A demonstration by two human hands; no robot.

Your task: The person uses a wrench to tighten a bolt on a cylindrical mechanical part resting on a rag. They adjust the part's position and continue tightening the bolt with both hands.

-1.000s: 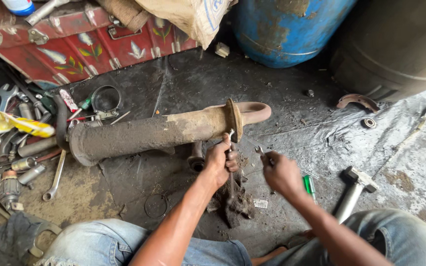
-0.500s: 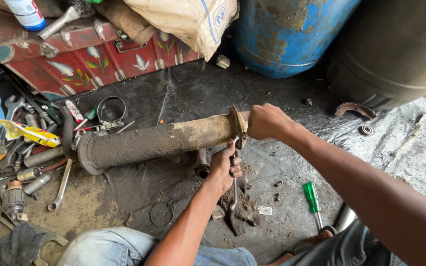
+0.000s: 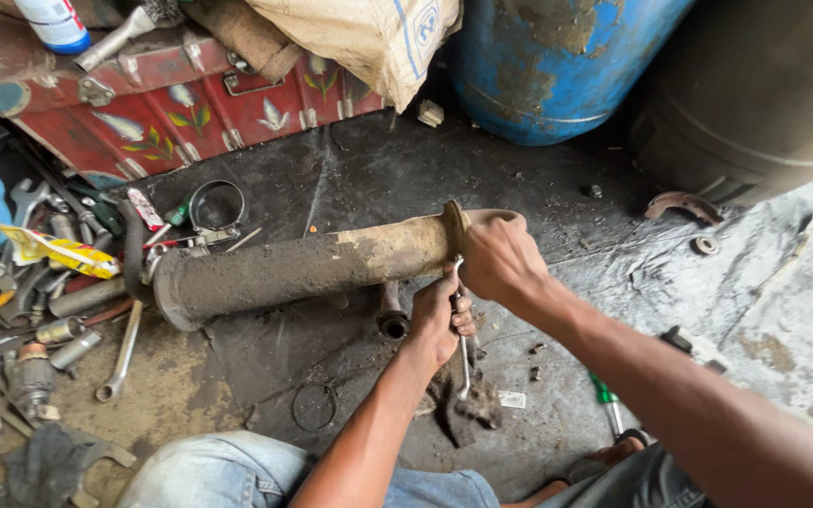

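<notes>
Blue drum (image 3: 557, 66) and a dark drum (image 3: 755, 94) stand at the back of the oily floor (image 3: 359, 179). Red metal toolbox (image 3: 143, 94) with painted flowers sits back left, a tan sack (image 3: 369, 38) slumped over its top.

Rusty, mud-caked pipe (image 3: 303, 268) lies flat on the floor mid-frame, running left to right, flange (image 3: 454, 230) at its right end. A short branch stub (image 3: 390, 315) hangs off its underside near the flange.

Right hand (image 3: 501, 259) clamped over the flange end, fingers wrapped round it. Left hand (image 3: 439, 315) just below the flange, closed around a slim wrench (image 3: 463, 353); the shaft runs down out of the fist, head up by the flange. Can't tell what the wrench head is seated on, both hands cover it.

Left of the pipe: loose pile of spanners (image 3: 11, 310) and sockets, yellow wrapper (image 3: 58, 252), black ring (image 3: 216, 205). Single spanner (image 3: 122, 353) lies just beside the pipe's open end. Green-handled screwdriver (image 3: 606, 400) on the floor under the right forearm. Curved rusty bracket (image 3: 684, 205) and small washer (image 3: 705, 245) well off to the right.
</notes>
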